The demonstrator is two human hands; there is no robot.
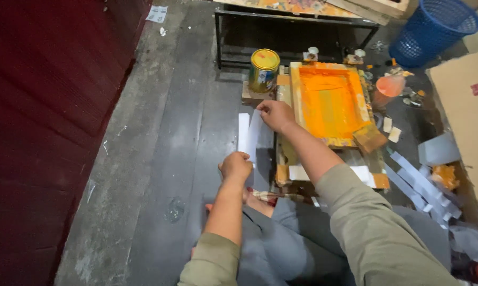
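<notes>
Here, a white paper strip is held between both hands above the dark plank floor, just left of the wooden printing frame. Its long axis is run from near to far, roughly along the person's line of sight. The near end is gripped in the left hand, whose fingers are curled closed around it; the far end is pinched by the right hand, thumb and fingers pressed together on the upper corner. The left hand is the nearer to the body, and the right arm is stretched forward past it.

The strip is seen to be thin, flat and slightly bowed, with a matte surface. The frame is rectangular, its screen coated in wet-looking orange ink, its wooden rim smeared with the same colour. A yellow-lidded metal tin is stood just beyond the strip. More pale strips are scattered to the right, near a blue mesh basket and a cardboard sheet.
</notes>
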